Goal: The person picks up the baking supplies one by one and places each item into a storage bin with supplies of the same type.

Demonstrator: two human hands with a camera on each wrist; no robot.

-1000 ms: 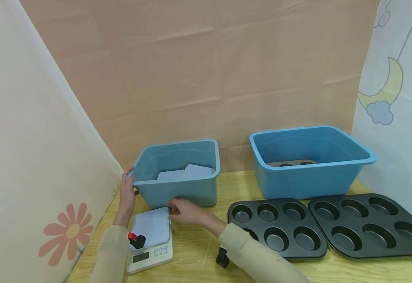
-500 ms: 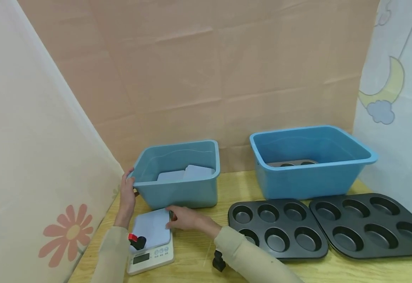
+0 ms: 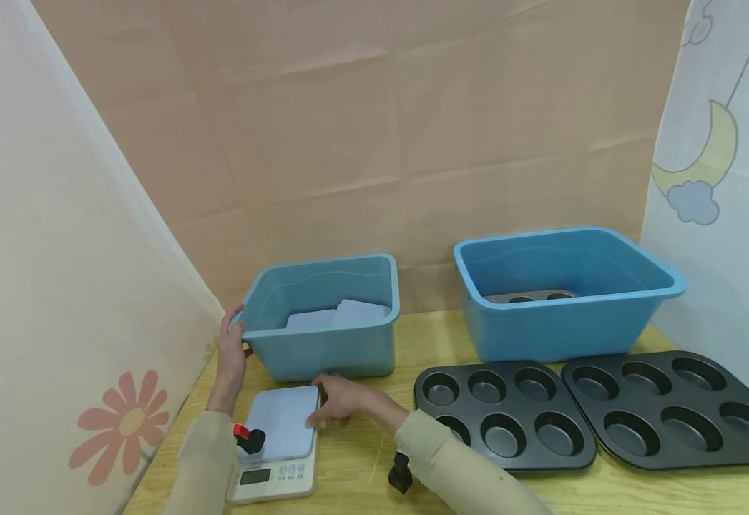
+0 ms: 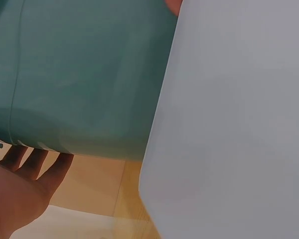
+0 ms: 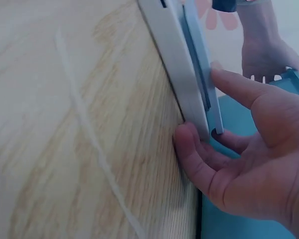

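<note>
Pinching the far right corner of a flat white kitchen scale [image 3: 275, 443], the right hand [image 3: 342, 400] has curled fingers [image 5: 199, 159] round its thin edge; the scale lies on the wood-grain surface [image 3: 361, 465] just before a smooth small blue plastic tub [image 3: 322, 322], whose left rim corner the left hand [image 3: 231, 350] grips. Two dark muffin tins [image 3: 503, 415] lie well apart, rightward

Soft, even indoor light with faint shadows and no glare; the head view is sharp with slight edge bending, while both wrist views are blurred at close range
</note>
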